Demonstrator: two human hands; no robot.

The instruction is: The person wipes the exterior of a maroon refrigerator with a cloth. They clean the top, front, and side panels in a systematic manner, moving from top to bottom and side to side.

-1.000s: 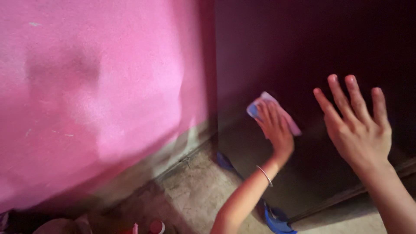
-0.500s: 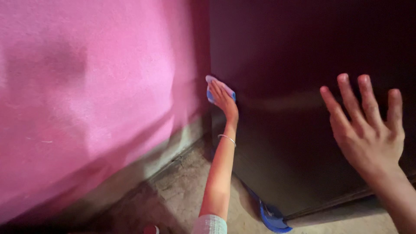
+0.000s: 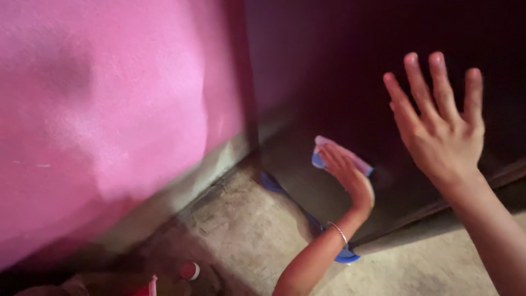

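Two hands: left hand (image 3: 348, 178) presses flat, half-hiding a blue cloth (image 3: 323, 159); right hand (image 3: 441, 129) spread wide.

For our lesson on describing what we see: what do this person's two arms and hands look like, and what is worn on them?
Both forearms are bare, with no sleeves showing. The left hand has a thin silver bangle round its wrist. The right hand wears no ring, watch or glove that can be seen, and its nails look short and plain.
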